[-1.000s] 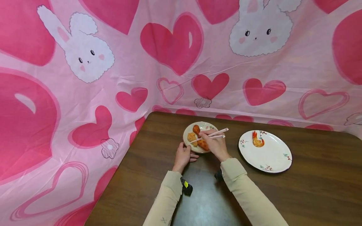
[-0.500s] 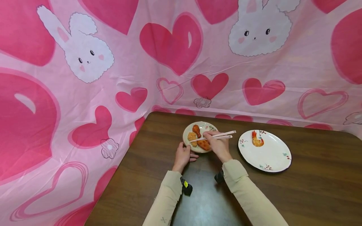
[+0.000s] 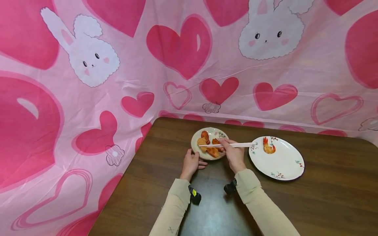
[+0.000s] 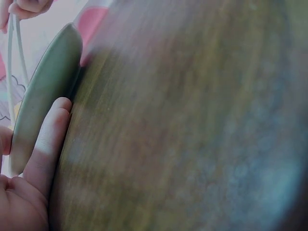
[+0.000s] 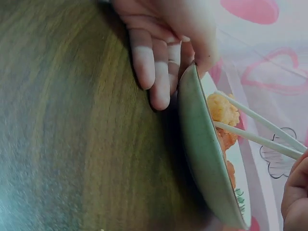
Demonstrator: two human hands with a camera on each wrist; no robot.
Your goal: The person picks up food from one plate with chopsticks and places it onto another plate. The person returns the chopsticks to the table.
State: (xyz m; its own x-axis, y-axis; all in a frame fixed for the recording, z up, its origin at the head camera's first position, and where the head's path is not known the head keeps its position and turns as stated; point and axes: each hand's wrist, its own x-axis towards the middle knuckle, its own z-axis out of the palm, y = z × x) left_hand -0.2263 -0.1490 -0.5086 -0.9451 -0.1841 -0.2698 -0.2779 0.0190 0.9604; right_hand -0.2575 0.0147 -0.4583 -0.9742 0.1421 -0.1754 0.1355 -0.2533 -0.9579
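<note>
My left hand (image 3: pixel 190 164) holds the near-left rim of a small round plate (image 3: pixel 212 135), thumb on the rim and the other fingers low along its outside. My right hand (image 3: pixel 236 158) pinches a pair of pale chopsticks (image 3: pixel 243 145) over the plate's right side. Their tips reach a golden fried piece (image 3: pixel 202 142) at the plate's left. In the right wrist view, the two chopstick tips lie spread, one on each side of the golden piece (image 5: pixel 222 109). Beside it are a reddish-brown drumstick (image 3: pixel 205 135) and orange-brown fried pieces (image 3: pixel 213 152).
To the right stands a larger oval white plate (image 3: pixel 283 164) with floral marks and a cooked shrimp (image 3: pixel 268 146) near its far left edge. Both rest on a dark wooden table (image 3: pixel 333 183). Behind the table hangs a pink cloth (image 3: pixel 133 65) printed with hearts and rabbits.
My right hand has moved to the right, and the chopsticks now lie flatter across the small plate, uncovering another fried piece at its right. My left hand has stayed at the rim.
</note>
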